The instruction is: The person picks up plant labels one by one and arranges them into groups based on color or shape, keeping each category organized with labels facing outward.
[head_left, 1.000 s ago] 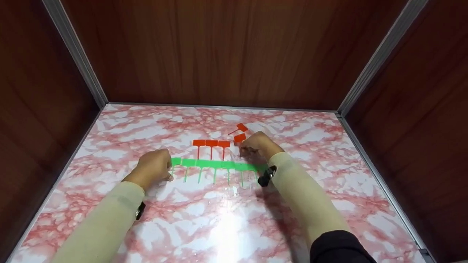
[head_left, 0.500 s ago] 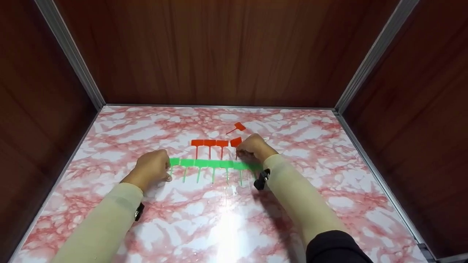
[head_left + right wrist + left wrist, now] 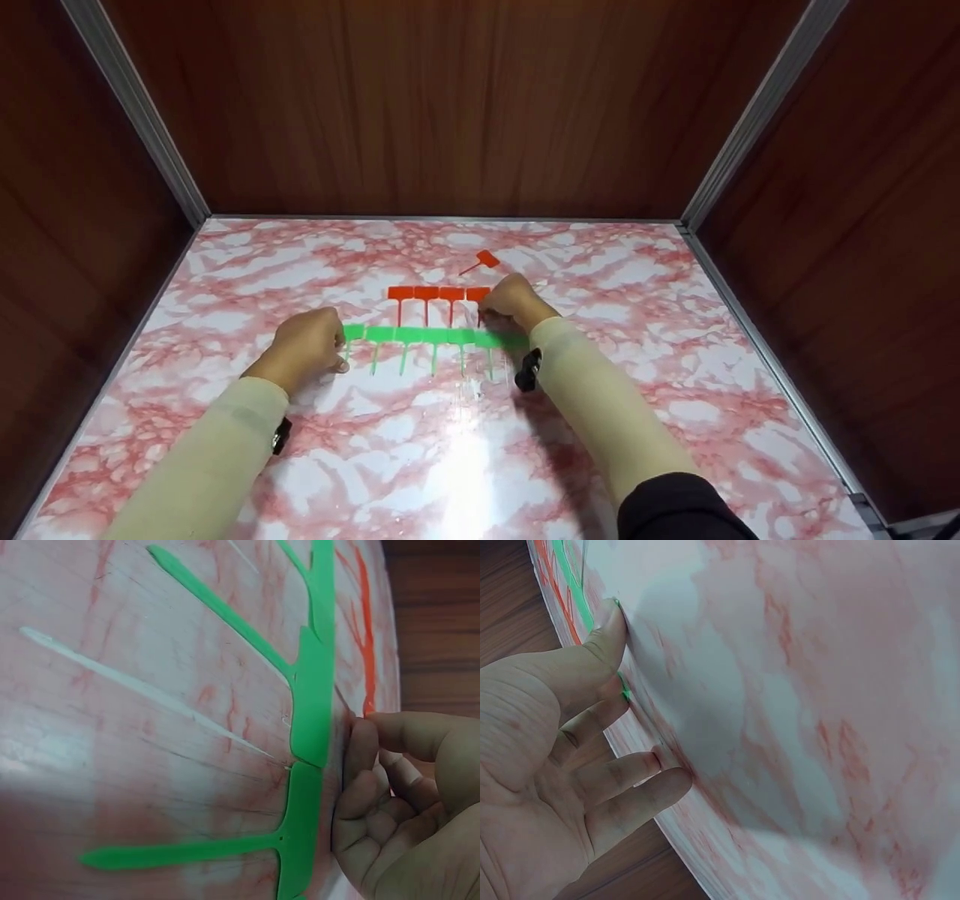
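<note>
Several green T-shaped plant labels [image 3: 433, 336] lie side by side in a row on the marbled tabletop, stems toward me. My left hand [image 3: 300, 343] rests at the row's left end; in the left wrist view its thumb and index fingertip touch the end label [image 3: 624, 688], fingers fairly extended. Behind the green row lie red plant labels [image 3: 426, 293] in a shorter line. At its right end my right hand [image 3: 511, 296] pinches a red plant label [image 3: 478, 294], level with the others and a small gap apart. My right hand hides part of it.
One loose red plant label [image 3: 487, 259] lies slanted behind the red line. Dark wood panels [image 3: 480, 112] with metal corner posts [image 3: 135, 112] enclose the back and sides. A bright glare [image 3: 466, 472] falls on the tabletop's front middle.
My right hand has moved leftward with the red plant label, bringing it close to the red line and turning its tilted head level. My left hand stays at the green row's end.
</note>
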A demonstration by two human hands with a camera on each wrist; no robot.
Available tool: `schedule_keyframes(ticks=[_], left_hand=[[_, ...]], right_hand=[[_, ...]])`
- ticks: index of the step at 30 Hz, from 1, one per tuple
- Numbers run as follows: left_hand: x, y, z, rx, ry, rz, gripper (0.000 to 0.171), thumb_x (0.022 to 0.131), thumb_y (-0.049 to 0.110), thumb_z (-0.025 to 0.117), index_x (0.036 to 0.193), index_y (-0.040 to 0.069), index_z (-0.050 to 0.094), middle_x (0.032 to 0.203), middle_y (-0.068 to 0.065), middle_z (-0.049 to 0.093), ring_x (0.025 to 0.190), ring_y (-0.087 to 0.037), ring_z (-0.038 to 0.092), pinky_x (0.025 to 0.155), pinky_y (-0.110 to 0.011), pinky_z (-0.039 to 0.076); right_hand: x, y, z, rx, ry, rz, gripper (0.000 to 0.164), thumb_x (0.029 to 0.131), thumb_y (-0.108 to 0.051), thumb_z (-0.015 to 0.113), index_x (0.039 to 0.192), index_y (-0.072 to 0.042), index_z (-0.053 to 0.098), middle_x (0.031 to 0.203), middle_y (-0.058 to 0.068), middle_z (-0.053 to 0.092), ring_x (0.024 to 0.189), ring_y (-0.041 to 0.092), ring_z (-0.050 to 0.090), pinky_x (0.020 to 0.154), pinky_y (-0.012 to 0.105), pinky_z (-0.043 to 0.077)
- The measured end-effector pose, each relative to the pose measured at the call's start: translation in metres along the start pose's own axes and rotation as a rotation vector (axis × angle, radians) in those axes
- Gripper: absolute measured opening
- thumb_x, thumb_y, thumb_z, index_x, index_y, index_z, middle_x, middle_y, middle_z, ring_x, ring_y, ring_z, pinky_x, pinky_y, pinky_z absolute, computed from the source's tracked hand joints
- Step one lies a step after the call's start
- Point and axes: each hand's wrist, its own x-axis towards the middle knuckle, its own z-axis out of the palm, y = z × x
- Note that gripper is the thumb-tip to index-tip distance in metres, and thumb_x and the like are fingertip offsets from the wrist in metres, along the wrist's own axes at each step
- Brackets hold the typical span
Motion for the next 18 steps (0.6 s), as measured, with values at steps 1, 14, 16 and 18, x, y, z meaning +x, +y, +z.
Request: schedule_keyframes(ticks=[1,14,16,18], left_hand=[[0.0002,-0.0004,-0.0001,0.004,-0.003,-0.002,0.034,0.082,0.016,0.104,0.108,0.004,0.085,0.116,-0.013,0.085,0.112,-0.036,0.078,0.101,-0.062,0.063],[-0.0004,-0.0010,-0.0009,0.008,0.001,-0.004,0.032,0.082,0.017,0.104,0.103,0.005,0.083,0.109,-0.009,0.083,0.104,-0.031,0.076,0.097,-0.059,0.063],[-0.0005,-0.0015,-0.0010,0.003,0.003,-0.005,0.034,0.082,0.017,0.104,0.105,0.005,0.083,0.111,-0.010,0.083,0.107,-0.033,0.077,0.100,-0.060,0.063],[-0.0003,-0.0014,-0.0008,-0.001,0.003,-0.001,0.034,0.082,0.017,0.104,0.106,0.004,0.083,0.112,-0.010,0.084,0.109,-0.034,0.078,0.101,-0.061,0.063]], right_hand=[[-0.0001,-0.0003,0.0006,-0.015,0.004,-0.011,0.022,0.092,-0.014,0.086,0.073,-0.011,0.075,0.063,-0.001,0.063,0.055,0.014,0.057,0.050,0.030,0.047],[0.0029,-0.0021,0.0004,-0.134,-0.001,-0.008,0.023,0.093,-0.025,0.091,0.077,-0.014,0.080,0.064,-0.003,0.055,0.060,0.017,0.053,0.054,0.031,0.044],[0.0037,-0.0017,0.0002,-0.138,-0.003,-0.005,0.022,0.093,-0.026,0.091,0.078,-0.014,0.081,0.065,-0.002,0.054,0.060,0.018,0.053,0.054,0.031,0.044],[0.0035,-0.0010,-0.0006,-0.126,-0.007,-0.009,0.020,0.093,-0.025,0.090,0.079,-0.014,0.081,0.066,-0.002,0.057,0.062,0.019,0.054,0.055,0.032,0.044]])
